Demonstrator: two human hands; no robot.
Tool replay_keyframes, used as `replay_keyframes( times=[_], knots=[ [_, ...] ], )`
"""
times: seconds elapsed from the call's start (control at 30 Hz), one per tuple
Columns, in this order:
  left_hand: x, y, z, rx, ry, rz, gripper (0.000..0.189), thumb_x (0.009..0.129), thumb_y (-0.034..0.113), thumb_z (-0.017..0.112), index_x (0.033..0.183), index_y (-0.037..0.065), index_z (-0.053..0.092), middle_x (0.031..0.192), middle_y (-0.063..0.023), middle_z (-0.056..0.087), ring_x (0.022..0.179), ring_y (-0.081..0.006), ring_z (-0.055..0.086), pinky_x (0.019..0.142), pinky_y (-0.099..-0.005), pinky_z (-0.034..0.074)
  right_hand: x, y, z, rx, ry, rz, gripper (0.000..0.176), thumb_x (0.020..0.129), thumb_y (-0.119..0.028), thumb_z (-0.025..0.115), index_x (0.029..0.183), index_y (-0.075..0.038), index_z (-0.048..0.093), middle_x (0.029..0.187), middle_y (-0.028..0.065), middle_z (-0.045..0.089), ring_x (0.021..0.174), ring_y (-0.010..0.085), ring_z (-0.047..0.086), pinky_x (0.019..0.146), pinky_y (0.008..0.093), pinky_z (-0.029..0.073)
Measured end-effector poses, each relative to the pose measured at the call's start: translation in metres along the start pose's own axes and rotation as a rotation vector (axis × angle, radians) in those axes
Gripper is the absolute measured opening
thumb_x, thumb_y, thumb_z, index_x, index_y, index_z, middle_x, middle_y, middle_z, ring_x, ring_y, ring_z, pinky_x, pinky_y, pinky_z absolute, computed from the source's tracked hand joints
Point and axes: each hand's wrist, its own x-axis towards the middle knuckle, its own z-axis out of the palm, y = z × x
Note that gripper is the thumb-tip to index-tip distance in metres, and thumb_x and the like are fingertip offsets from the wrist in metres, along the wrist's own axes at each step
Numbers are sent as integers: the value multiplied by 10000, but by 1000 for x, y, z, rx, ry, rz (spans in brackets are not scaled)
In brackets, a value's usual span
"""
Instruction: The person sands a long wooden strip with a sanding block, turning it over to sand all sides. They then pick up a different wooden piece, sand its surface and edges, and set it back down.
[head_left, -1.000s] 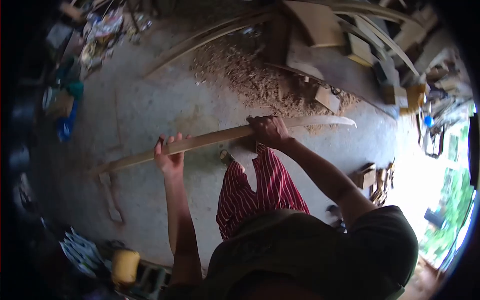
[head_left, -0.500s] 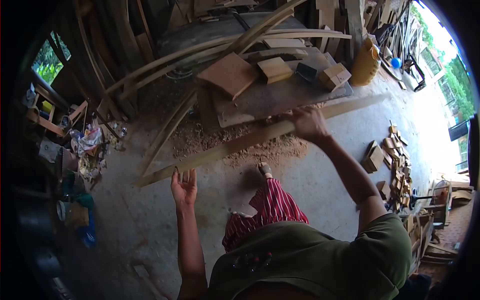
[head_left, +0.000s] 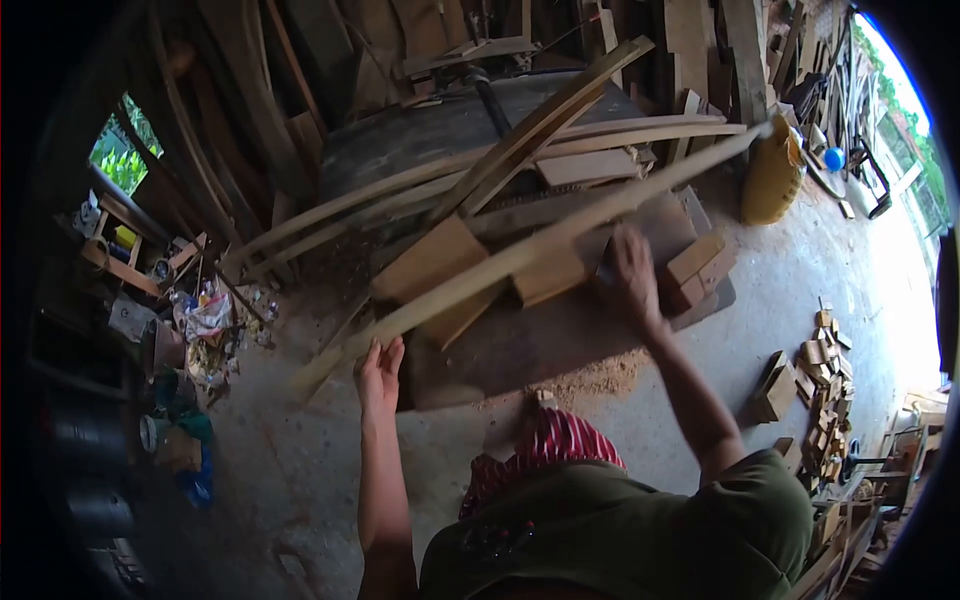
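A long pale wooden strip (head_left: 480,285) slants across the view, rising to the right over the work table (head_left: 500,370). My left hand (head_left: 379,375) grips it near its lower left end, palm up, fingers against its edge. On the near side of the strip my right hand (head_left: 633,270) hangs over the table, off the strip and smeared by motion; something dark lies by its fingertips, partly hidden. Two wooden blocks, a broad one (head_left: 425,255) and a smaller one (head_left: 550,280), sit under the strip's line. To the right of my right hand is another block (head_left: 695,265).
Curved wooden pieces (head_left: 400,185) and crossed beams (head_left: 540,130) lie behind the table. A yellow sack (head_left: 770,180) stands at the right. Small wood offcuts (head_left: 815,390) are heaped on the floor, with sawdust (head_left: 590,385) by the table. Clutter (head_left: 205,320) lies at the left.
The strip has moved up and forward over the table, tilting more steeply. My right hand has let go of it and is now over the tabletop; my left hand still holds it.
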Motion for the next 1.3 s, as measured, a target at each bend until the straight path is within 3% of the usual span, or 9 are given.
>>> replay_keyframes(
  times=[0.13,0.2,0.4,0.47,0.63,1.0,1.13,1.27,1.3],
  knots=[
    [8,-20,-18,98,78,-37,245,987,143,584,1132,-54,578,1039,-160,680,959,-251,701,867,-327,612,-46,14,38,6,-338,149,735,880,-391,654,1414,45,401,1490,285,350,1397,421,338,1132,448,349],
    [4,-26,-24,94,65,-98,278,993,152,571,1178,-56,557,1087,-170,669,998,-264,691,882,-336,608,-41,18,48,32,-252,173,483,931,-247,583,1335,10,516,1455,215,447,1379,363,396,1116,431,377],
    [-1,8,-2,-163,92,-89,394,1012,263,525,1351,62,517,1297,-137,591,1163,-277,615,997,-406,544,-22,40,19,44,-325,3,434,865,-157,583,1282,-38,573,1355,207,539,1260,369,519,1022,438,460],
    [26,17,-33,-119,162,-89,386,1027,255,478,1380,104,513,1364,-106,553,1229,-258,570,1059,-421,488,-5,29,-17,249,-686,240,385,864,-113,558,1241,-47,605,1276,205,593,1191,394,561,987,443,478],
    [46,17,-71,-62,-4,-156,370,969,125,579,1320,18,532,1322,-131,552,1217,-262,557,1087,-395,464,11,-14,-42,226,-104,123,332,957,-75,501,1268,-42,611,1300,148,615,1193,325,592,958,386,495],
    [6,28,-48,88,-48,-166,331,954,201,646,1246,54,596,1257,-113,570,1067,-230,644,914,-353,595,7,-59,43,-107,-220,-22,400,970,-226,556,1364,-153,561,1441,90,515,1353,266,452,1082,434,361],
    [0,56,-71,-29,-98,-238,361,975,222,605,1281,34,570,1224,-135,610,1081,-231,644,880,-347,606,17,-63,54,-62,-216,229,430,972,-348,555,1366,-176,558,1414,15,538,1297,227,489,1020,443,373],
    [9,68,-99,128,-3,-41,380,968,197,610,1307,34,557,1253,-135,623,1095,-199,641,873,-302,605,-5,-74,102,-239,43,105,436,978,-308,507,1385,-156,546,1435,35,524,1329,268,455,1049,483,332],
    [8,68,-92,160,-20,2,371,975,213,605,1302,42,564,1245,-123,628,1091,-189,642,879,-291,599,15,-120,62,41,-375,188,487,965,-281,506,1437,-162,490,1484,78,473,1397,296,386,1141,490,257]
  ],
)
